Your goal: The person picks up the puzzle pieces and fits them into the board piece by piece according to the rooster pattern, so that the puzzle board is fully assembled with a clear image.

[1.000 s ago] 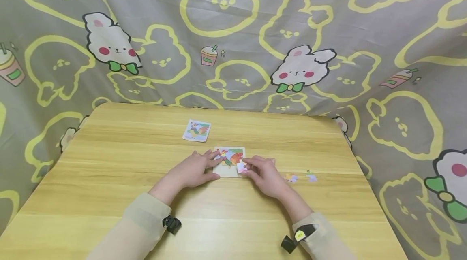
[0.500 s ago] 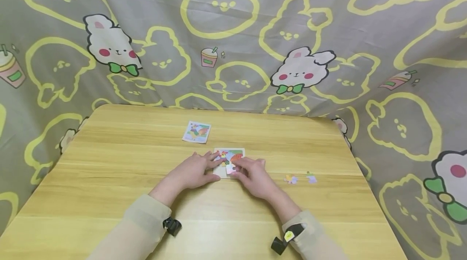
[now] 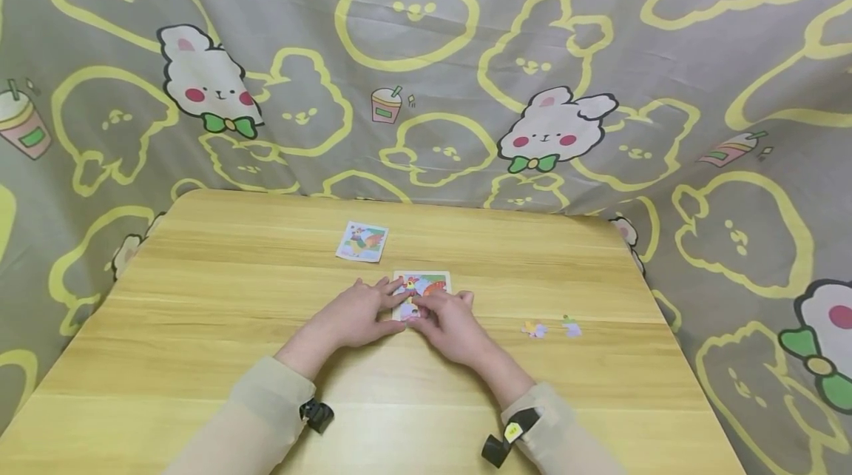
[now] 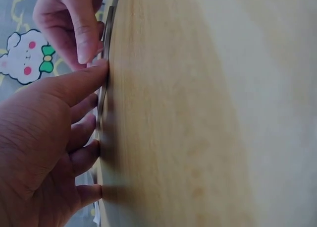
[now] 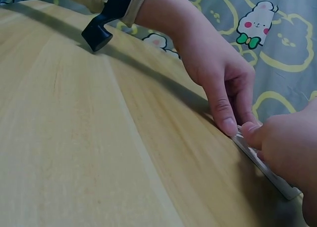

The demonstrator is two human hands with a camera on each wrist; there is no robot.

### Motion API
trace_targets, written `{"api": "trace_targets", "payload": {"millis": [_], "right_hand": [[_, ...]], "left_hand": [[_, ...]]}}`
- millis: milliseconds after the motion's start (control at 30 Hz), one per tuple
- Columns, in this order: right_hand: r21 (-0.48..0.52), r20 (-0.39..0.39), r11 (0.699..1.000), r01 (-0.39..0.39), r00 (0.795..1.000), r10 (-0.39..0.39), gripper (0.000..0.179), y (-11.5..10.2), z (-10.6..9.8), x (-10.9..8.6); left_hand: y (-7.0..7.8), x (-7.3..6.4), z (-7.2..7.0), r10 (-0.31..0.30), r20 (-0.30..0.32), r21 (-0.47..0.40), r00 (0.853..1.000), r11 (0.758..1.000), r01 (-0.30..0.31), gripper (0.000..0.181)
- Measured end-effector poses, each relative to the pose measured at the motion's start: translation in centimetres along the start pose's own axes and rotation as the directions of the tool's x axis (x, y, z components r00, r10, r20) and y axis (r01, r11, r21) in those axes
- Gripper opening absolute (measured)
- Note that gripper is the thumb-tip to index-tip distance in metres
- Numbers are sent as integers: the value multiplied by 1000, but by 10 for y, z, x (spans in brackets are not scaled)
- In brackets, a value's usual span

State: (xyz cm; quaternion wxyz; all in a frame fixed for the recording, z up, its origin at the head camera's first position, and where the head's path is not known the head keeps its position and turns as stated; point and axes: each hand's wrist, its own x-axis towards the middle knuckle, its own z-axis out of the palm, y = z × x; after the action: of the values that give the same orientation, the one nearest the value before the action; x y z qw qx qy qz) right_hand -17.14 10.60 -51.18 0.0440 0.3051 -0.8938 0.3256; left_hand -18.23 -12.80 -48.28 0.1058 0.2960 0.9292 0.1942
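Observation:
A small jigsaw board (image 3: 426, 274) with a colourful rooster picture lies mid-table, its thin edge (image 5: 270, 175) visible in the right wrist view. My left hand (image 3: 356, 311) rests on its left side, fingers spread and fairly straight, with the thumb (image 4: 86, 81) touching the near edge. My right hand (image 3: 455, 327) pinches a pale puzzle piece (image 3: 409, 310) at the board's lower left part, close to the left thumb. Right fingers cover much of the lower board, so whether the piece lies flat cannot be told.
Several loose puzzle pieces lie to the right, in one cluster (image 3: 535, 328) and another (image 3: 570, 326). A square picture card (image 3: 362, 241) with the same rooster sits farther back. Behind the wooden table (image 3: 266, 238) hangs a patterned grey curtain (image 3: 439, 53).
My right hand has moved left across the board, carrying the puzzle piece from the lower right to the lower left. My left hand has stayed in place.

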Motion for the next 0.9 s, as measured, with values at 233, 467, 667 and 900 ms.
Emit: {"api": "trace_targets", "payload": {"millis": [233, 467, 667, 900], "right_hand": [[-30, 20, 1000, -7, 1000, 7, 42, 2, 4, 1], [-44, 40, 999, 1, 999, 1, 47, 4, 3, 2], [-57, 44, 998, 39, 998, -36, 42, 5, 0, 0], [-138, 63, 989, 60, 997, -51, 44, 4, 1, 2]], "left_hand": [[1, -1, -1, -10, 2, 2, 1000, 1000, 10, 66], [0, -1, 0, 0, -2, 4, 1000, 1000, 0, 66], [-2, 0, 1, -4, 12, 0, 1000, 1000, 4, 65], [-2, 1, 1, -5, 22, -6, 1000, 1000, 5, 65]]}}
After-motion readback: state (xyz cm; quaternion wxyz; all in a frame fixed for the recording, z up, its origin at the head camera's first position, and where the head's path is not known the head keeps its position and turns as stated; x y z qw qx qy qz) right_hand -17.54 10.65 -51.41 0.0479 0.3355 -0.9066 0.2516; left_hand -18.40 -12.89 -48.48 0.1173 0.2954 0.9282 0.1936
